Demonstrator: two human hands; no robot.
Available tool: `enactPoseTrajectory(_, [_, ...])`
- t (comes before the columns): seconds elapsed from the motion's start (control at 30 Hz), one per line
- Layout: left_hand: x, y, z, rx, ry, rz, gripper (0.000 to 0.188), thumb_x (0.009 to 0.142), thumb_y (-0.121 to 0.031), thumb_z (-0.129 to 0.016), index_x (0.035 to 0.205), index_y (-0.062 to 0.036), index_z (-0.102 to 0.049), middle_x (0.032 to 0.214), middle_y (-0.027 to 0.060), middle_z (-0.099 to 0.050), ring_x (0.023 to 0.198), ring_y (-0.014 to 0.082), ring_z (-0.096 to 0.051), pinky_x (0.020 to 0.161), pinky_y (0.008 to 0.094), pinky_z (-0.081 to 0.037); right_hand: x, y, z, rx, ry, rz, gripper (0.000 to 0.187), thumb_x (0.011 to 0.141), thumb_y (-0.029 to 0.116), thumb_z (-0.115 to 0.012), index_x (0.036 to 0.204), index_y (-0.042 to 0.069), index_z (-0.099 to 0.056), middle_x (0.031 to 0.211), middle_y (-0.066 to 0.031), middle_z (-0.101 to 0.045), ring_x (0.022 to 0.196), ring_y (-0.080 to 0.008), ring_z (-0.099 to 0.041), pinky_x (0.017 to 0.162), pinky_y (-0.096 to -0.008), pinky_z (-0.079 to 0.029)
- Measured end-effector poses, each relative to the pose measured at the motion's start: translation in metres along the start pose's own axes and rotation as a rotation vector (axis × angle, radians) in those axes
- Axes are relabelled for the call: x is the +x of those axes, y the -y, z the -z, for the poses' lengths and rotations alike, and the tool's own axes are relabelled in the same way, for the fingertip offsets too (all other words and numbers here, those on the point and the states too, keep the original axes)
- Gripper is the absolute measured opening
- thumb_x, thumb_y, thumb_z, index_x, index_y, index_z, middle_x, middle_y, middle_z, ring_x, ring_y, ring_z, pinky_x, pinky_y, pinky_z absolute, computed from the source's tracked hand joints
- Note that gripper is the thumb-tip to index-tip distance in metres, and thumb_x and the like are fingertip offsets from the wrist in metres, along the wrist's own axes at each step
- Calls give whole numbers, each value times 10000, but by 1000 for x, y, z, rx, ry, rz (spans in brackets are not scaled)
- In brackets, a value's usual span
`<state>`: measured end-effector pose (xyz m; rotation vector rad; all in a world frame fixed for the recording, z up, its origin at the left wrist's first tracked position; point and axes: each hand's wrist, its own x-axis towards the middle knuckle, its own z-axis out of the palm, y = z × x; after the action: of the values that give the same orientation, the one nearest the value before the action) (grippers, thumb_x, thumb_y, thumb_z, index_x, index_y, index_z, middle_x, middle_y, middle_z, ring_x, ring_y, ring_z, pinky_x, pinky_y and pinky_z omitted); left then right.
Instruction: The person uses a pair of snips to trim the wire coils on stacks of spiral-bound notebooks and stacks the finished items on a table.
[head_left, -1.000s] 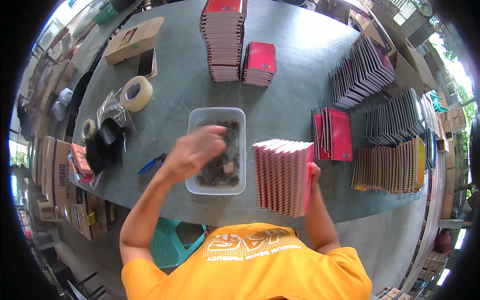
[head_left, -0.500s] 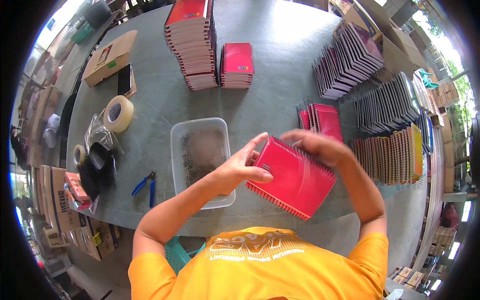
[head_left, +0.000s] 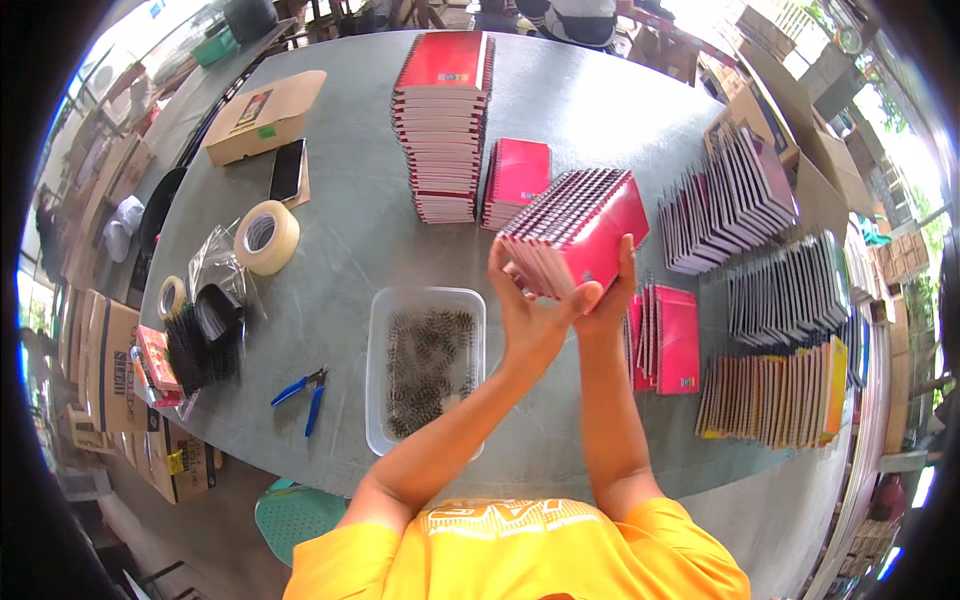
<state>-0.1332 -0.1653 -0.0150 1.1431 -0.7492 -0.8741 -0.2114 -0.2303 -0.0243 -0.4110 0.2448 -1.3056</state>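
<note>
Between my two hands is a thick bundle of red spiral notebooks (head_left: 580, 215), tilted, with the black wire coils facing up and to the left. My left hand (head_left: 530, 318) is closed round its lower left side, the thumb reaching across the near end. On the other side, the fingers of my right hand (head_left: 612, 293) press along the right red cover. Just beyond the bundle stand a short stack of red notebooks (head_left: 522, 170) and a tall stack of red notebooks (head_left: 440, 130). A few red notebooks (head_left: 676, 340) lie close to my right forearm.
A clear plastic tub (head_left: 376, 400) of black wire coils sits left of my forearms. Blue-handled cutters (head_left: 300, 395), a tape roll (head_left: 267, 237), a phone (head_left: 287, 170) and a cardboard box (head_left: 262, 125) lie leftward. Rows of dark notebooks (head_left: 785, 290) and yellow-covered notebooks (head_left: 770, 400) line the right.
The bundle has moved up and away from me toward the short red stack, and has been turned so its coils show on top. My right hand has come round to grip it.
</note>
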Motion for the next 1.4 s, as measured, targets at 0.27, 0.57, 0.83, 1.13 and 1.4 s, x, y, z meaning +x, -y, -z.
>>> enactPoseTrajectory(0.27, [89, -8, 6, -234, 132, 235, 605, 824, -404, -607, 1203, 8, -377, 1132, 73, -482, 1071, 123, -446, 909, 294, -342, 136, 42, 3, -222, 77, -341, 322, 841, 278, -587, 1040, 28, -544, 976, -118, -618, 846, -212, -618, 744, -362, -520])
enactPoseTrajectory(0.57, [116, 33, 10, -173, -14, 304, 309, 805, -251, -595, 1042, -66, -520, 994, 6, -536, 910, 108, -440, 794, 279, -350, 172, -5, -2, -810, -66, -474, 383, 806, 352, -622, 1043, 56, -562, 948, -86, -626, 801, -174, -607, 718, -317, -499])
enactPoseTrajectory(0.83, [120, 23, 12, -96, 70, 345, 364, 801, -273, -591, 1094, -71, -517, 1060, 19, -545, 965, 142, -471, 822, 283, -369, 170, -6, -1, -626, -149, -446, 313, 839, 316, -592, 1006, 54, -554, 921, -86, -619, 769, -186, -598, 712, -337, -506])
enactPoseTrajectory(1.13, [88, 19, 30, -52, 143, 307, 419, 782, -226, -633, 1141, -67, -485, 1084, 49, -531, 966, 150, -475, 815, 308, -388, 76, 89, -30, -1845, 5, 144, 968, 772, 693, -442, 1341, -71, -269, 1396, -263, -256, 1320, -352, -218, 1077, -408, -186])
enactPoseTrajectory(1.4, [-20, 60, -65, 151, 659, 854, 1001, 725, -540, -654, 1393, -18, -121, 1358, 152, -330, 1226, 277, -338, 973, 419, -326, -72, 200, 116, -1344, -464, -399, 785, 792, 598, -521, 1261, -26, -440, 1251, -168, -495, 1184, -237, -438, 1011, -325, -297])
